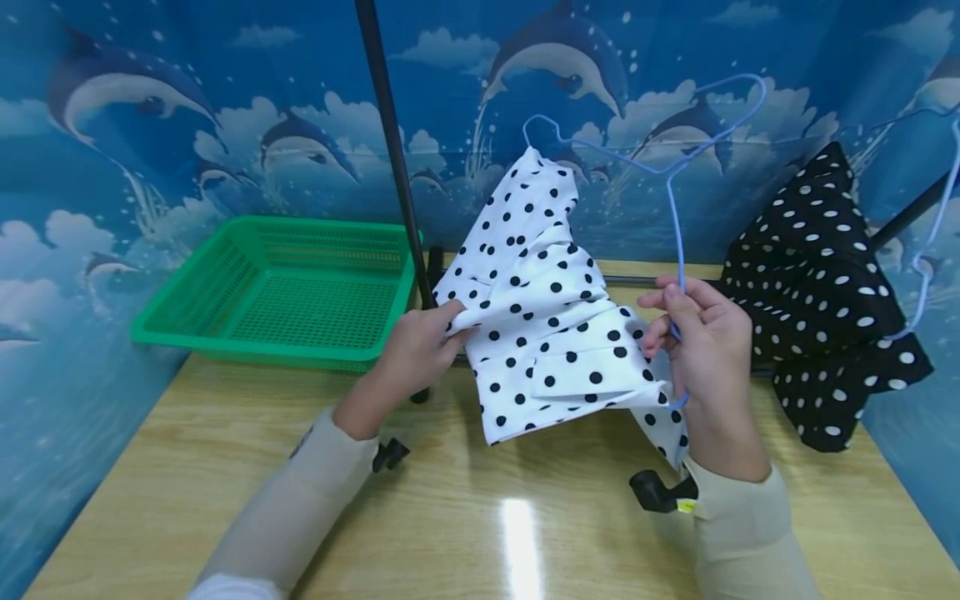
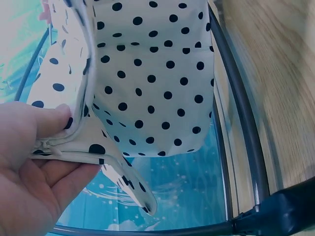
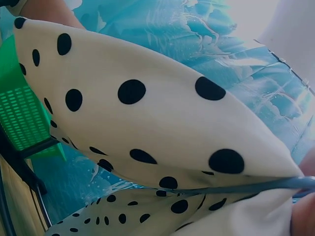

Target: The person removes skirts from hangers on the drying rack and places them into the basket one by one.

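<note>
A white garment with black polka dots [image 1: 540,308] hangs from a light blue wire hanger [image 1: 675,208], which is tilted with its hook to the upper right. My left hand [image 1: 422,346] pinches the garment's left edge; in the left wrist view thumb and fingers hold the folded cloth [image 2: 152,83] between them. My right hand [image 1: 708,342] grips the hanger's right-hand wire, whose lower end meets the garment's lower right corner. In the right wrist view the dotted cloth [image 3: 123,108] fills the middle, and the hanger wire [image 3: 246,187] runs across it to the fingers at the right edge.
A green plastic basket [image 1: 247,354] stands at the back left. Beside it rises a black pole [image 1: 393,142], part of a rack with low bars. At the right a black garment with white dots [image 1: 817,300] hangs on another blue hanger [image 1: 933,233]. A dolphin-print curtain backs the wooden table [image 1: 450,517].
</note>
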The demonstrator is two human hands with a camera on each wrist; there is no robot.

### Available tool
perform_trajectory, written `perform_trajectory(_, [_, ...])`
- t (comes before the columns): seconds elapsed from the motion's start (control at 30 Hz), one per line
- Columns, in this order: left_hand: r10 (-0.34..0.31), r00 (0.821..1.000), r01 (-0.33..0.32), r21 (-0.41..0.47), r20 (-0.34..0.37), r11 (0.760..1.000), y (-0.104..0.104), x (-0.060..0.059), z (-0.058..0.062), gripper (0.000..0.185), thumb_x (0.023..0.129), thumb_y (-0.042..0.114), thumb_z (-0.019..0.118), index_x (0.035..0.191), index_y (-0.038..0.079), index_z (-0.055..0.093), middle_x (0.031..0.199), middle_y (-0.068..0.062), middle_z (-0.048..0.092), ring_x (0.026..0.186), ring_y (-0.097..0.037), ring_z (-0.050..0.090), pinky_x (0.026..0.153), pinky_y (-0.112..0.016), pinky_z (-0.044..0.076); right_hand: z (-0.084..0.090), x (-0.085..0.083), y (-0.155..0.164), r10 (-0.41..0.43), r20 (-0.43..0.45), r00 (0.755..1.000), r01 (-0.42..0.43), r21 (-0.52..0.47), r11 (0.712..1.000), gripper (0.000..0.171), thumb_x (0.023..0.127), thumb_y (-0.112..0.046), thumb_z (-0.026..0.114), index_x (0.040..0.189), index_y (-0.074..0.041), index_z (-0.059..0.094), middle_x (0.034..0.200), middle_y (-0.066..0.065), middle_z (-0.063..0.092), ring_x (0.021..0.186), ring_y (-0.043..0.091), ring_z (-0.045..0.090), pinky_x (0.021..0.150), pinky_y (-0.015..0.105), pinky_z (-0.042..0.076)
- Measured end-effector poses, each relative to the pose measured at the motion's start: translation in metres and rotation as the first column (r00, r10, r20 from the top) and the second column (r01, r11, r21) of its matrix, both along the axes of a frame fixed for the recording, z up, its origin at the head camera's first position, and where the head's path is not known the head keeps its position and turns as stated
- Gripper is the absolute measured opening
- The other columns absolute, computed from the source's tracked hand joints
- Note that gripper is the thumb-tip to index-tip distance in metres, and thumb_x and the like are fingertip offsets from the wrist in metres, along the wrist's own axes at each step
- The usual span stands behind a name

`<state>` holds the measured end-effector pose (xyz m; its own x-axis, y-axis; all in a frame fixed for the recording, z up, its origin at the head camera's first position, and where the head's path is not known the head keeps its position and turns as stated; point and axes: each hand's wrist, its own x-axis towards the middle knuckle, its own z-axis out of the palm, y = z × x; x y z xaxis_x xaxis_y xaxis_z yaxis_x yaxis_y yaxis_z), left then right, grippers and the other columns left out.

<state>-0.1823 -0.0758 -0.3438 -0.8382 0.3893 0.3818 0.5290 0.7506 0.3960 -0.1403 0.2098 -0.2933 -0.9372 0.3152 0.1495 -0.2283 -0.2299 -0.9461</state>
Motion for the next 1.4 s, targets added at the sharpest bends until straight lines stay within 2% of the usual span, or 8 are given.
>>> perform_trajectory(0.2, [-0.019, 1.000, 0.019, 0.001, -0.016, 1.000, 0.003, 0.009, 0.001, 0.014, 0.088, 0.012, 0.072, 0.087, 0.006, 0.060, 0.065, -0.002, 0.058, 0.054, -0.013, 0.049, 0.052, -0.024, 0.043, -0.001, 0.000, 0.004, 0.004, 0.007, 1.000, -0.004, -0.021, 1.000, 0.030, 0.096, -0.018, 0.060, 0.111, 0.007, 0.057, 0.083, 0.010, 0.070, 0.045, 0.015, 0.058, 0.046, 0.021, 0.051])
perform_trajectory(0.37, [-0.032, 0.999, 0.032, -0.010, -0.026, 0.999, 0.004, 0.015, 0.000, 0.014, 0.088, 0.012, 0.073, 0.087, 0.007, 0.060, 0.063, -0.001, 0.055, 0.052, -0.012, 0.047, 0.050, -0.023, 0.042, -0.003, 0.000, 0.006, 0.013, 0.000, 1.000, -0.013, -0.040, 0.999, 0.030, 0.094, -0.021, 0.062, 0.109, 0.005, 0.059, 0.083, 0.010, 0.070, 0.045, 0.015, 0.058, 0.045, 0.021, 0.051])
perform_trajectory(0.63, [-0.021, 1.000, 0.021, -0.001, -0.003, 1.000, 0.007, 0.018, 0.002, 0.013, 0.087, 0.012, 0.074, 0.089, 0.007, 0.062, 0.067, -0.001, 0.060, 0.054, -0.012, 0.050, 0.052, -0.024, 0.044, -0.003, 0.001, 0.007, 0.020, -0.019, 1.000, -0.021, -0.028, 0.999, 0.029, 0.094, -0.022, 0.063, 0.107, 0.004, 0.060, 0.083, 0.010, 0.070, 0.045, 0.014, 0.058, 0.045, 0.020, 0.050])
perform_trajectory(0.87, [-0.001, 1.000, 0.001, 0.019, 0.021, 1.000, 0.004, 0.008, 0.000, 0.013, 0.087, 0.011, 0.074, 0.091, 0.005, 0.063, 0.074, -0.006, 0.066, 0.058, -0.015, 0.054, 0.055, -0.026, 0.046, -0.001, 0.002, 0.006, 0.026, -0.009, 1.000, -0.026, 0.005, 1.000, 0.024, 0.098, -0.017, 0.057, 0.109, 0.005, 0.059, 0.083, 0.010, 0.070, 0.045, 0.014, 0.057, 0.044, 0.021, 0.050])
perform_trajectory(1.1, [0.009, 0.999, -0.010, 0.031, 0.037, 0.999, -0.003, -0.004, -0.003, 0.015, 0.087, 0.011, 0.073, 0.099, 0.003, 0.067, 0.091, -0.010, 0.072, 0.068, -0.017, 0.061, 0.061, -0.028, 0.050, 0.000, 0.001, 0.002, 0.021, 0.003, 1.000, -0.021, 0.041, 0.999, 0.024, 0.098, -0.018, 0.057, 0.108, 0.005, 0.060, 0.082, 0.009, 0.070, 0.042, 0.014, 0.055, 0.040, 0.020, 0.047])
perform_trajectory(1.3, [0.039, 0.997, -0.042, 0.035, 0.064, 0.999, -0.010, -0.012, -0.002, 0.016, 0.087, 0.013, 0.074, 0.099, 0.004, 0.068, 0.090, -0.009, 0.071, 0.066, -0.019, 0.055, 0.059, -0.029, 0.046, 0.001, 0.002, 0.002, 0.023, 0.030, 0.999, -0.026, 0.098, 0.995, 0.025, 0.098, -0.022, 0.056, 0.108, 0.001, 0.060, 0.084, 0.008, 0.070, 0.041, 0.014, 0.053, 0.038, 0.020, 0.044])
perform_trajectory(1.4, [0.056, 0.994, -0.061, 0.046, 0.090, 0.997, -0.012, -0.016, -0.002, 0.018, 0.087, 0.012, 0.073, 0.102, 0.003, 0.068, 0.093, -0.011, 0.072, 0.069, -0.021, 0.057, 0.062, -0.032, 0.048, 0.001, 0.003, 0.001, 0.033, 0.031, 0.999, -0.037, 0.123, 0.992, 0.025, 0.098, -0.023, 0.057, 0.108, 0.000, 0.060, 0.084, 0.008, 0.070, 0.039, 0.014, 0.051, 0.036, 0.020, 0.043])
